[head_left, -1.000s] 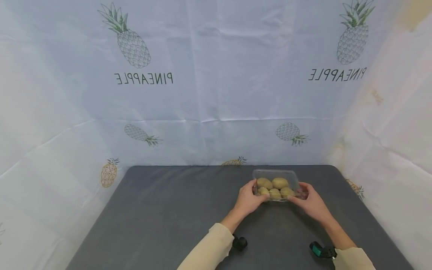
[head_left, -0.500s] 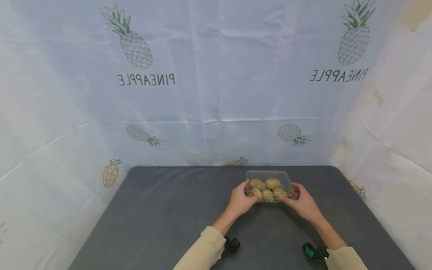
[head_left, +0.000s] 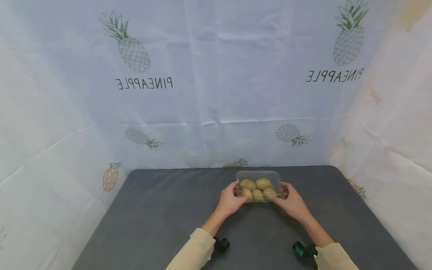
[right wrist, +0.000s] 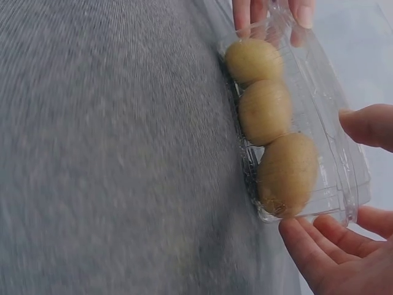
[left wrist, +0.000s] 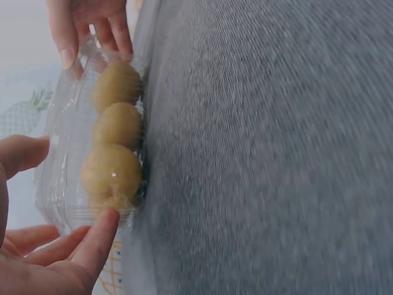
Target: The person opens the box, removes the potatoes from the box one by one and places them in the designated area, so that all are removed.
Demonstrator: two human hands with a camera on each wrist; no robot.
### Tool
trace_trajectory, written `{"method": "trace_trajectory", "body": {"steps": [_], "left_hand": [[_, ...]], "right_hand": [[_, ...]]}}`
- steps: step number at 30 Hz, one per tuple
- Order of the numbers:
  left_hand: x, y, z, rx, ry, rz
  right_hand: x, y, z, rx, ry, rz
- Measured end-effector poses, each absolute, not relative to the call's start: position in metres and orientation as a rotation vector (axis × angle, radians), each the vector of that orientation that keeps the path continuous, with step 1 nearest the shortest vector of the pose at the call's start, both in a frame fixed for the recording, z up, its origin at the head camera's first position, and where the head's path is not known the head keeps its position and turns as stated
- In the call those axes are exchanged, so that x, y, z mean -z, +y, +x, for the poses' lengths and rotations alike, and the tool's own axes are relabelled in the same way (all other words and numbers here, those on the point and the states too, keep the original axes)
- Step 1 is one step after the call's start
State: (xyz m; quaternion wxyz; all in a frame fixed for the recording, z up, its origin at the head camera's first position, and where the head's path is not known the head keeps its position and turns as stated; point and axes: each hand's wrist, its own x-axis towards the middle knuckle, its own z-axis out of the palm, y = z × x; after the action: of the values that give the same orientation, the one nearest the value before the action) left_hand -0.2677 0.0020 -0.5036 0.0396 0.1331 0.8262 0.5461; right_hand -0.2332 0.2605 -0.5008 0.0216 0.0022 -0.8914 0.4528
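A clear plastic fruit box (head_left: 258,175) is at the far part of the grey table, right of centre. Inside lie several yellow-brown oval fruits (head_left: 263,183) that look like kiwifruit; three of these fruits (right wrist: 266,110) line the near side in the right wrist view. My left hand (head_left: 228,200) grips the box's left end, thumb toward the near side and fingers round the end. The opposite end is held the same way by my right hand (head_left: 293,202). In the wrist views the box (left wrist: 67,135) stays close over the table surface.
The dark grey table (head_left: 162,217) reaches back to a white cloth (head_left: 216,93) printed with pineapples, which also hangs at both sides. Black wrist devices (head_left: 222,244) sit on both forearms beside beige sleeves (head_left: 192,249).
Both hands have shifted left together, carrying the fruit box along the far part of the table. Their grip on its two ends looks the same throughout.
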Motion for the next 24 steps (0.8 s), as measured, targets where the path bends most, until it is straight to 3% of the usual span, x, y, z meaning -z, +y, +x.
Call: {"method": "trace_trajectory", "body": {"steps": [24], "left_hand": [[0.503,-0.046,-0.271,-1.636,2.594,0.386]], "right_hand": [[0.505,0.217,-0.246,-1.441,-2.731,0.05]]}}
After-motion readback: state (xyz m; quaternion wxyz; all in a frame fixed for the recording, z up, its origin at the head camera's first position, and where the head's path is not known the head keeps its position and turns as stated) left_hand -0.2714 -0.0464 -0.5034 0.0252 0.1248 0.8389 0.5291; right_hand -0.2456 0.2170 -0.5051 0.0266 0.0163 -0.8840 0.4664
